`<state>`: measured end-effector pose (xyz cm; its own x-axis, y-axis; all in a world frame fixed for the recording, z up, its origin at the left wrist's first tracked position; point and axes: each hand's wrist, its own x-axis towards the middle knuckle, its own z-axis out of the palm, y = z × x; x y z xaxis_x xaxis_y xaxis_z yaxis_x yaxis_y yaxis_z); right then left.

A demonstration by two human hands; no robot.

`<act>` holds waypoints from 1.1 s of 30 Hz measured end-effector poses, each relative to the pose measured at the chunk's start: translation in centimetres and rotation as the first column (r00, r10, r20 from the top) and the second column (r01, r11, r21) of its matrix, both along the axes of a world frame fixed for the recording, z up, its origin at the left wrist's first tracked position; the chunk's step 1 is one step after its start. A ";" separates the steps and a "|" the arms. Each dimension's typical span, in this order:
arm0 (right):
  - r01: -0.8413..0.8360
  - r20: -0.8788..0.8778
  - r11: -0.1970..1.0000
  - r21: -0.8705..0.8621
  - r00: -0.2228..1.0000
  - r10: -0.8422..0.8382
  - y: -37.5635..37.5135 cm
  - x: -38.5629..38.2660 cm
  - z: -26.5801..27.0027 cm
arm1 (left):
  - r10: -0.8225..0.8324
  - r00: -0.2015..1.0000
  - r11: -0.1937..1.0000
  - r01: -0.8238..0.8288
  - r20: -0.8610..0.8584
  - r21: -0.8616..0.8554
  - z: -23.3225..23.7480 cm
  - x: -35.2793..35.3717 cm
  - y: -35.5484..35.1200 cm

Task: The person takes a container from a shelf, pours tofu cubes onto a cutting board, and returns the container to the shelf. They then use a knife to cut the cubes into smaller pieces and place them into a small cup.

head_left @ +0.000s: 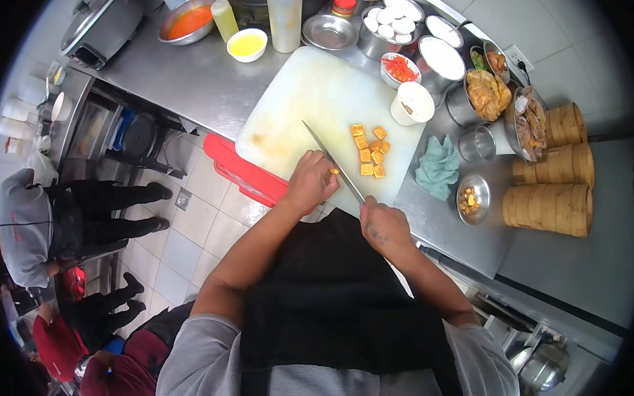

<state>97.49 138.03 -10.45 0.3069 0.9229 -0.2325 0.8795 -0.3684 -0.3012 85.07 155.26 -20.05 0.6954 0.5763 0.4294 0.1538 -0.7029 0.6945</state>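
Note:
A white cutting board [305, 99] lies on the steel counter [198, 76]. Several orange cubes [370, 152] sit in a loose pile on its right part. My right hand [383, 227] grips the handle of a long knife [333, 158], whose blade reaches up and left across the board. My left hand [310, 180] rests at the board's near edge beside the blade, its fingers pinching a small orange piece [333, 172].
Bowls of eggs [388, 21], red strips [400, 68], sauces and fried food [487, 93] crowd the counter's far side. A teal cloth [437, 166] and stacked bamboo steamers [553, 180] lie to the right. A red crate [242, 174] sits below the counter. Other people stand at left.

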 end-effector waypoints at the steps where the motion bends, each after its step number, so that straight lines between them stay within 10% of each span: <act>1: 0.002 0.000 1.000 -0.004 1.000 -0.002 0.1 -0.1 0.2 | 0.004 1.000 1.000 -0.005 0.009 0.003 -0.1 0.0 0.0; 33: -0.130 -0.046 0.989 0.072 0.990 0.133 4.3 1.8 -3.3 | 0.139 0.990 0.982 -0.136 0.013 -0.131 -0.1 0.4 0.2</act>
<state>99.25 142.34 -13.75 0.1715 0.9688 -0.1789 0.9019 -0.2275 -0.3671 85.52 155.42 -20.16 0.5966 0.7175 0.3596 0.2262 -0.5803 0.7824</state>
